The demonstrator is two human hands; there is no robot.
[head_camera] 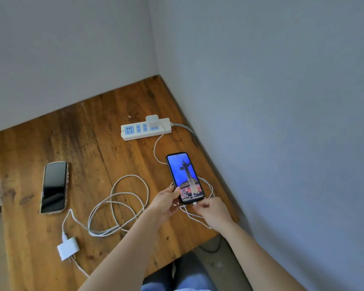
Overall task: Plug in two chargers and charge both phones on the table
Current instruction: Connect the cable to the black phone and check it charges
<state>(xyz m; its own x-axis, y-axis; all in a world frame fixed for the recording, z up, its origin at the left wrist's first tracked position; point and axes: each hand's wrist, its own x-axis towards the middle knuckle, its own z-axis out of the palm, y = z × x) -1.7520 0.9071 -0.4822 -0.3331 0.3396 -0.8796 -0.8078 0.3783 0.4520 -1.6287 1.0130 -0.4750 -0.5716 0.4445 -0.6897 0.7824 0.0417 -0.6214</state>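
A phone with a lit blue screen (184,175) is tilted up near the table's right edge. My left hand (166,203) grips its lower left side. My right hand (212,211) pinches a white cable's plug (194,204) at the phone's bottom port. That cable (156,148) runs to a white charger (152,121) plugged into the white power strip (145,129). A second phone (54,186), its screen dark, lies flat at the left. A second white charger (68,249) lies unplugged near the front edge, its cable (130,198) coiled loosely mid-table.
The wooden table (105,114) sits in a corner, with grey walls behind and to the right. The strip's grey cord (187,129) runs off the right edge. Three sockets on the strip are free. My knees show below the front edge.
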